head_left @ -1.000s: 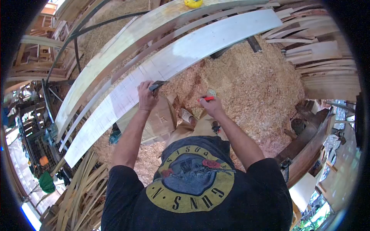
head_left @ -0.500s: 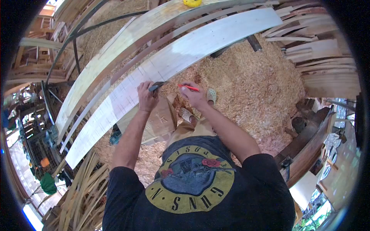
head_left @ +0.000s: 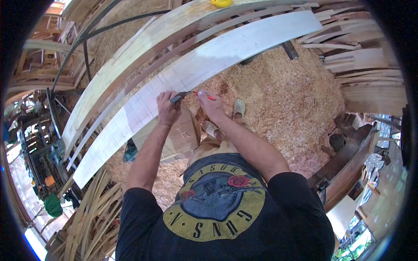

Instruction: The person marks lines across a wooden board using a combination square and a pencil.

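A long pale board (head_left: 204,58), marked with several thin cross lines toward its left part, curves across the view. At its near edge my left hand (head_left: 168,106) is closed on a dark flat tool (head_left: 179,97), which points right. My right hand (head_left: 210,104) pinches a red pencil-like marker (head_left: 211,98), its tip close to the tool's end. Whether the two touch cannot be made out.
Behind the board lies a second thick curved plank (head_left: 113,74) with a yellow round object (head_left: 221,2) on it. Wood shavings (head_left: 283,95) cover the floor. Thin strips (head_left: 89,213) are piled at lower left; a wooden beam (head_left: 348,178) is at right.
My right hand has moved left with the red marker, from near my foot to the end of the dark tool. My left hand has stayed almost in place.
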{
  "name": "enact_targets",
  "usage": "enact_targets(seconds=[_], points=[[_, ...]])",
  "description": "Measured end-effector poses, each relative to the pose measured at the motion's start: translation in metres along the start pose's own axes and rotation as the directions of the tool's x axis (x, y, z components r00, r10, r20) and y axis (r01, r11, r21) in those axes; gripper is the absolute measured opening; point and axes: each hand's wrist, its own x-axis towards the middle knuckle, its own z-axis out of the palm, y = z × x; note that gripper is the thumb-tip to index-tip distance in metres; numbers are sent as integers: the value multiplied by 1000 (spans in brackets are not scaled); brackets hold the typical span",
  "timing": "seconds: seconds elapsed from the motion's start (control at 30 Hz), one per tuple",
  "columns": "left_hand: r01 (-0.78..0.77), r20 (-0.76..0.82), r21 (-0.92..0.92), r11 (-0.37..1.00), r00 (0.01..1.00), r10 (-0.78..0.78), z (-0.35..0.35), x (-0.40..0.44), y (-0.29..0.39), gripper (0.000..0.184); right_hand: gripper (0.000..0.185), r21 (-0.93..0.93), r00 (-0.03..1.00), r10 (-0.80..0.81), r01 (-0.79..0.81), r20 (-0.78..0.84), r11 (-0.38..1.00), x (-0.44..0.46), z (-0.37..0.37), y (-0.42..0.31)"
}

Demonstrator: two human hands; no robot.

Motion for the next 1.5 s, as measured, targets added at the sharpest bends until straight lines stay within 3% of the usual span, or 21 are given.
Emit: enact_targets(seconds=[0.13,0.23,0.43,0.53,0.8,1.03,1.13,1.33,1.5], points=[[10,22,8,1000,1000,-10,-2,0,1,15,41,-27,1000,-15,15,0,1000,-5,5,-9],[19,35,7,1000,999,-19,-2,0,0,16,40,187,996,51,-65,76,980,-25,2,-40],[-24,-20,-10,1000,1000,24,-1,3,0,18,39,150,993,58,-73,102,986,-21,-27,-38],[-32,-12,9,999,999,32,-1,0,-1,22,37,181,972,49,-93,231,979,-1,-28,-15],[-25,-3,6,1000,1000,25,0,-2,-3,36,40,198,989,120,-136,89,971,-2,-8,-8],[1,-24,-6,1000,1000,-1,2,0,-2,27,44,321,965,101,-177,240,930,-33,-21,-52],[3,-4,-3,1000,1000,-3,-1,2,-1,23,49,295,968,195,-235,160,926,-24,-29,-40],[-3,-3,7,1000,1000,3,-2,1,0,19,37,281,971,235,-239,50,929,-10,-15,-17],[-17,-32,7,1000,999,18,-2,1,0,21,34,287,971,229,-240,73,928,-5,-7,-11]])
